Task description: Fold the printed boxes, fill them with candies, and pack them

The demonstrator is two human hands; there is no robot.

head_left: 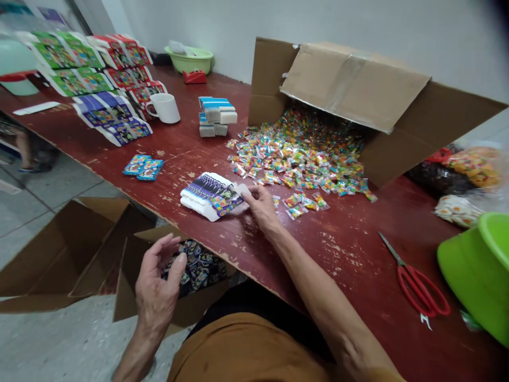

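My right hand [260, 207] pinches the white end flap of a flattened purple carton [226, 199]. That carton lies with a stack of similar folded cartons [199, 193] near the table's front edge. My left hand [159, 276] is open, its fingers apart and nothing in it. It hovers off the table edge, over an open cardboard box [129, 265] of small dark packets [199, 268]. A few candy packets [302, 204] in clear wrap lie just right of my right hand. Small blue boxes [143, 167] sit to the left of the stack.
A big tipped carton [358, 79] spills many candy packets [294, 154] onto the red table [318, 270]. Red-handled scissors [417, 286] and a green bucket [477, 265] stand right. Leftward are a white mug [165, 109], blue-and-white stacks [217, 116] and rows of printed cartons [75, 63].
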